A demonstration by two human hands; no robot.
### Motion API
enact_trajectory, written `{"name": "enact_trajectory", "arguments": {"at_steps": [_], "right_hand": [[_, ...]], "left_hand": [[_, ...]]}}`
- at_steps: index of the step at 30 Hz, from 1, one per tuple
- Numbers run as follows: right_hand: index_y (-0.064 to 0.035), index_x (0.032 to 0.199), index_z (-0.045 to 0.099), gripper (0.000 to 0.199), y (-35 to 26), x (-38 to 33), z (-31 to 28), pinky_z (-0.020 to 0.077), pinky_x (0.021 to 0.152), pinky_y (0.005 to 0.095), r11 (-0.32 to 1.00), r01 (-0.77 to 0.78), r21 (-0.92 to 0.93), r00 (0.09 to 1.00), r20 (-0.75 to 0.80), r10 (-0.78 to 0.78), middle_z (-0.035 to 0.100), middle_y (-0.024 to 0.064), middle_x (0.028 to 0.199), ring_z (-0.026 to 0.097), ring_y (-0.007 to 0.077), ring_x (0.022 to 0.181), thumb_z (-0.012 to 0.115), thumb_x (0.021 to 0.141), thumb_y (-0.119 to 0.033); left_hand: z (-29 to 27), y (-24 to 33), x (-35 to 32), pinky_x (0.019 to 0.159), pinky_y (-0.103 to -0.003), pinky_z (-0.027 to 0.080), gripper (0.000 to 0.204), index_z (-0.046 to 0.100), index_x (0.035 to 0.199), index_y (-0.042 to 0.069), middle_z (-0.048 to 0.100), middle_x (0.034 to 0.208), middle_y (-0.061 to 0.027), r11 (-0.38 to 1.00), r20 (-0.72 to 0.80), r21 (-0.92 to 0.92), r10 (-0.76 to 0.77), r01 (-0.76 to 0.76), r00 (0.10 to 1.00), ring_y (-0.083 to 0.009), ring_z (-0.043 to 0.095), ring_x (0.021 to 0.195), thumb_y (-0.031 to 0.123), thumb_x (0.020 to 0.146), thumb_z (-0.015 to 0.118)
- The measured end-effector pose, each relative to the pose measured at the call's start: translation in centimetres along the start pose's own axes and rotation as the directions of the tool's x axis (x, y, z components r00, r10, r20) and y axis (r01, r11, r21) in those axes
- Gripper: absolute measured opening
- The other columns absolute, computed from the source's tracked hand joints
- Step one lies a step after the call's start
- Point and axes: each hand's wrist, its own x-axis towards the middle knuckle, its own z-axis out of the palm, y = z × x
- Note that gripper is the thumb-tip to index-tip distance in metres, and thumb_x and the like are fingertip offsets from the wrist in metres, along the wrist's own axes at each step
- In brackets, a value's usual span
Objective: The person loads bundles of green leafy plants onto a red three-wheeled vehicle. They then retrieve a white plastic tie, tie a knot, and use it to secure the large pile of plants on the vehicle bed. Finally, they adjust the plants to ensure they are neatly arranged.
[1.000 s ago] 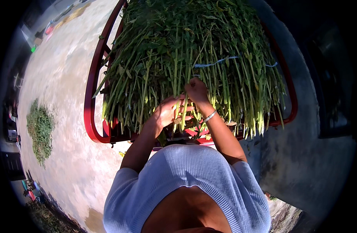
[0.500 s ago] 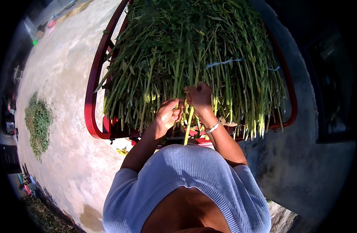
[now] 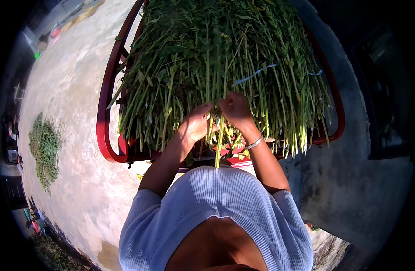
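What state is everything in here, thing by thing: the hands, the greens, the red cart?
Left hand: closed around a few green stalks.
Right hand: gripping stalks beside the left hand.
Green stalks: heaped in a big pile, cut ends toward the person.
Blue string: lying across the pile.
Red cart: loaded full, stalks hanging over its rim.
Bangle: on the right wrist.

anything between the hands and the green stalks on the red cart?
Nothing visible. The left hand and right hand are already in the pile of green stalks on the red cart, fingers closed around a few stems at its near edge.
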Motion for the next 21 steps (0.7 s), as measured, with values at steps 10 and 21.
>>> {"name": "enact_trajectory", "arguments": {"at_steps": [10,21], "right_hand": [[0.0008,0.061,0.048,0.025,-4.0,5.9,-2.7,0.0390,0.048,0.0400,0.996,0.048,-0.072,0.994,-0.099,-0.055,0.051,0.0143,0.054,0.050,0.0260,0.049,0.060,0.074,-0.017],[0.0050,0.097,0.055,0.046,3.0,6.5,7.4,0.0499,0.071,0.0427,0.981,0.016,-0.195,0.950,-0.304,-0.076,0.059,0.0224,0.097,0.060,0.0356,0.087,0.076,0.067,-0.023]], "left_hand": [[-2.2,0.4,0.0,0.084,-0.043,0.049,0.036,0.053,0.117,0.008,0.061,0.102,-0.0089,0.989,0.060,-0.083,-0.117,0.122,0.991,-0.0211,0.060,0.088,0.035,0.094,0.046],[-1.2,-1.5,-0.4,0.040,-0.015,0.031,0.033,0.049,0.109,0.009,0.048,0.081,-0.0052,0.987,-0.102,-0.140,-0.098,0.083,0.990,-0.0069,0.041,0.057,0.039,0.096,0.042]]}}
